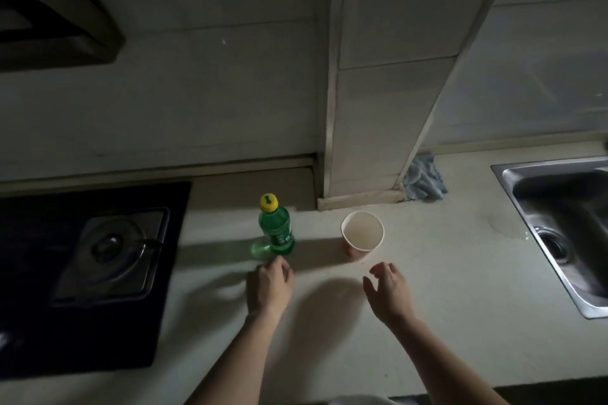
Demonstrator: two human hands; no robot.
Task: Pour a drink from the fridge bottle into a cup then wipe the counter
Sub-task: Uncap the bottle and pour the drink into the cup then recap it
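Note:
A green plastic bottle [275, 229] with a yellow cap stands upright on the pale counter [444, 322], cap on. To its right stands a paper cup [362, 235], upright, its inside pale. My left hand [269, 286] hovers just in front of the bottle's base, fingers loosely curled, holding nothing. My right hand [390, 294] is open in front of the cup, a short gap from it, fingers spread. A blue cloth [423, 181] lies crumpled at the back of the counter beside the wall column.
A black gas hob [82, 273] with a burner fills the left side. A steel sink [566, 230] is sunk into the counter at the right. A tiled column [378, 108] juts out behind the cup. A range hood [49, 10] hangs at the upper left.

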